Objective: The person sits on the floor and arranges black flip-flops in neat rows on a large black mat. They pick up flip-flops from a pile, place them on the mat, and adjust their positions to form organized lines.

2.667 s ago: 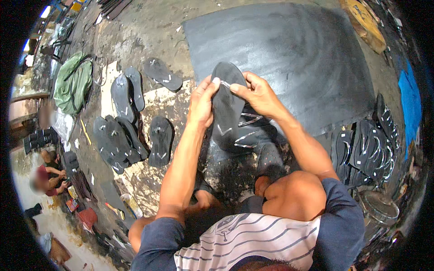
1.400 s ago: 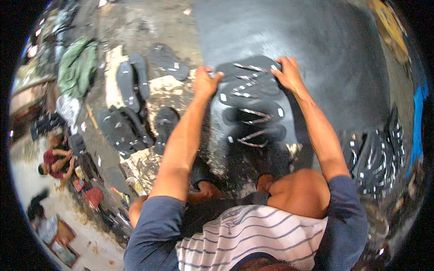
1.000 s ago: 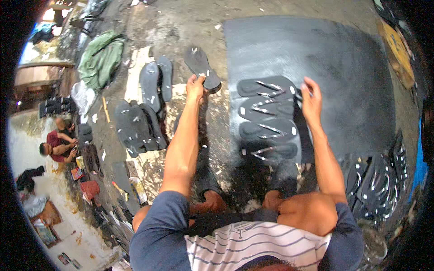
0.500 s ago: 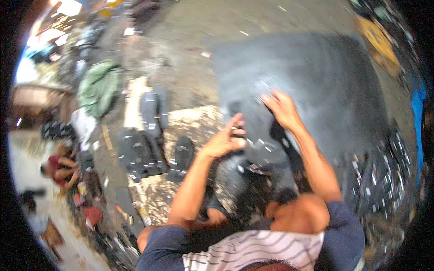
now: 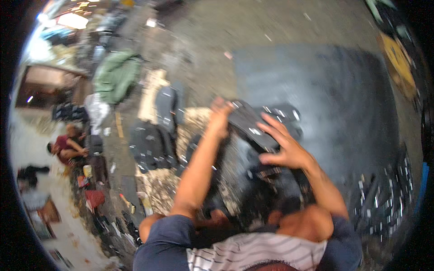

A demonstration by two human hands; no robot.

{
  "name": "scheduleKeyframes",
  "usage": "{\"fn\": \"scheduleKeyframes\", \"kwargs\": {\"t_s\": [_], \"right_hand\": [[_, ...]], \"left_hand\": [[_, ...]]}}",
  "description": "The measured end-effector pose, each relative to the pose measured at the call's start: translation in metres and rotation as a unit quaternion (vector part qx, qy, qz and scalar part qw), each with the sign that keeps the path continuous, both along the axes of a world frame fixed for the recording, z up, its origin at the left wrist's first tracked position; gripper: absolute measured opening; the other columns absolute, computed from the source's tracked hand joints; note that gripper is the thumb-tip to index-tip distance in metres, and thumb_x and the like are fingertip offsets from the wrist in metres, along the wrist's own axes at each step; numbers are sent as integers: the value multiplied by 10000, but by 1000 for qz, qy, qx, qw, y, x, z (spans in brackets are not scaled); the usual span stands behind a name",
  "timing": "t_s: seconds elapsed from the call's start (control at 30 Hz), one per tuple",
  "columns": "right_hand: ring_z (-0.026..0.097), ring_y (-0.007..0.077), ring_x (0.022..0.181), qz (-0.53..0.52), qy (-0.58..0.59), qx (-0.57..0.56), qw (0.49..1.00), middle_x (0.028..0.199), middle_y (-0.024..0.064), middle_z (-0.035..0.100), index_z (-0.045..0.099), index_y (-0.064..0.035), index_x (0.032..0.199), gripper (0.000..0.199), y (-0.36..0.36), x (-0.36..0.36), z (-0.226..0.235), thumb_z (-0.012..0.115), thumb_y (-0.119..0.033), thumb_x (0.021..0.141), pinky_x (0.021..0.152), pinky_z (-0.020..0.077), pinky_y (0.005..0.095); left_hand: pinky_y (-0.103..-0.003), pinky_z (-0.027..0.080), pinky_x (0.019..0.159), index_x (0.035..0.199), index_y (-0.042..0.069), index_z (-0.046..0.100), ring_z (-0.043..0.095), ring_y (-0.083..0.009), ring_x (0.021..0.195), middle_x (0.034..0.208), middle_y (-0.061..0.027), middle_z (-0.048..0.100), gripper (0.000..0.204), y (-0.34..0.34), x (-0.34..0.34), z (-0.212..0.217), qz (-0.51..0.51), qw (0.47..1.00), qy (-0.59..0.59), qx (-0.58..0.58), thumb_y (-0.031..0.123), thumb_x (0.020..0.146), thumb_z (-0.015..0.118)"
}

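Observation:
A black shoe sole [image 5: 247,122] lies slanted between my two hands, over the edge of a large dark sheet [image 5: 343,99] on the floor. My left hand [image 5: 219,118] closes on its far left end, partly blurred. Around its near right end my right hand [image 5: 289,149] is bent, fingers on the upper edge and thumb on the lower one. Another black sole [image 5: 289,114] shows just behind it, resting on the sheet. Below my hands, dark pieces between my legs are too blurred to name.
Several black soles [image 5: 151,147] lie in stacks to my left, near a light board [image 5: 153,90] and a green cloth [image 5: 116,76]. A heap of black pieces [image 5: 382,203] sits at the right, a yellow object [image 5: 398,65] beyond. Another person [image 5: 68,147] sits far left.
My hands were apart over the dark pile with fingers spread. Now they hold a sole, the left hand farther forward and the right hand nearer me. The whole view has shifted somewhat.

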State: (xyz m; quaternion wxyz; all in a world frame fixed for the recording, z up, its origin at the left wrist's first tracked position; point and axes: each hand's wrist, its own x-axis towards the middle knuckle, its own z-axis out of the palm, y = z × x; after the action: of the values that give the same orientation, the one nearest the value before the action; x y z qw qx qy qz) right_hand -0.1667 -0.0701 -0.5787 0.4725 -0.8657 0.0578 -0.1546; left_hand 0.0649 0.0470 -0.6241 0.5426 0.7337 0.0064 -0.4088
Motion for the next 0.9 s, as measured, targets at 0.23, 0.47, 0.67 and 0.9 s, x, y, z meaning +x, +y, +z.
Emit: {"fn": "scheduleKeyframes", "kwargs": {"t_s": [0.23, 0.47, 0.67, 0.9], "right_hand": [[578, 224, 1100, -297, -62, 361, 882, 1219, 129, 548, 394, -73, 1369, 475, -88, 3, -59, 594, -95, 939, 870, 568, 368], [530, 300, 1201, -362, 64, 226, 902, 1269, 216, 548, 480, -11, 1322, 467, -150, 36, -164, 620, -170, 907, 916, 493, 368], [569, 247, 1028, -360, 110, 81, 923, 1160, 169, 593, 529, -47, 1313, 471, -161, 25, -232, 655, -196, 884, 853, 477, 360], [500, 340, 1152, -335, 200, -90, 917, 1182, 202, 569, 598, -77, 1226, 527, -155, 33, -197, 745, -348, 798, 993, 387, 466]], "left_hand": [[-281, 499, 755, 1235, -13, 582, 604, -150, 916, 1102, -79, 635, 564, -35, 14, -47, -153, 985, -70, -36, 429, 895, 668], [-265, 518, 690, 1096, -41, 642, 642, -136, 749, 867, -72, 693, 438, -72, 40, -111, -126, 972, -192, 44, 220, 780, 798], [-271, 517, 691, 1007, -23, 667, 657, -145, 751, 832, -68, 706, 395, -71, 43, -150, -127, 965, -213, 82, 233, 747, 820], [-385, 516, 772, 976, -11, 673, 665, -282, 783, 833, -142, 699, 453, -64, 53, -154, -220, 895, -348, 172, 359, 744, 790]]}}
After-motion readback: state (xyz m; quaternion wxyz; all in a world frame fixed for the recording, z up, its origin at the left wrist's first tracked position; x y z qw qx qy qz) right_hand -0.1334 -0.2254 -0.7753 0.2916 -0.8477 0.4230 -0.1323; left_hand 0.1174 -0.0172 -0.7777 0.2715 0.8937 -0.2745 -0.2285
